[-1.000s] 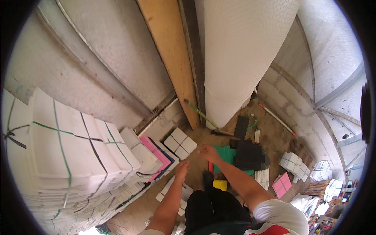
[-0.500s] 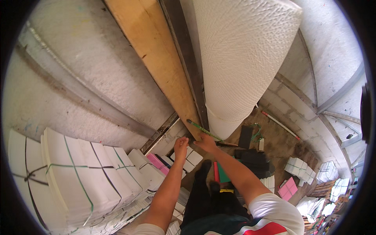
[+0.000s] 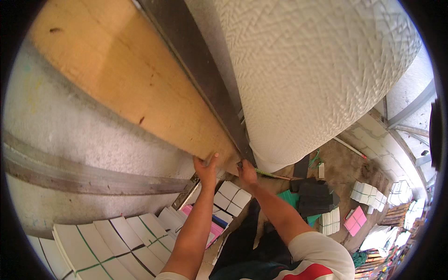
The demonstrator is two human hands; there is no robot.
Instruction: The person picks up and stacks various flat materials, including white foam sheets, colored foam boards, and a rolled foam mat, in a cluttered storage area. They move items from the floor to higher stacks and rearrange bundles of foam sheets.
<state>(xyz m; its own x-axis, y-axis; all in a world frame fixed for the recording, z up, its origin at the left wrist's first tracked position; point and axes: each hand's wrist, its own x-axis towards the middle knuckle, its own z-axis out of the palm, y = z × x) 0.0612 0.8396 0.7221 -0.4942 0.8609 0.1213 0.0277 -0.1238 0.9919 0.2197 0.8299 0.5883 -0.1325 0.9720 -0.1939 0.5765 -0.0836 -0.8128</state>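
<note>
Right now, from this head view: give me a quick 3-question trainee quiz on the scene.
1. True or false: the left hand touches the lower end of the wooden plank.
2. What does the right hand touch? A) the pink sheet on the floor B) the dark metal strip beside the plank C) the white roll's top
3. Fill in: the big white textured roll lies to the plank's ____ in the picture.

Key: 1 true; 2 B; 3 right.

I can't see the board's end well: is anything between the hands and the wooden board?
Nothing visible. The left hand already grips the lower end of the wooden board, and the right hand touches the dark metal strip beside it.
</note>
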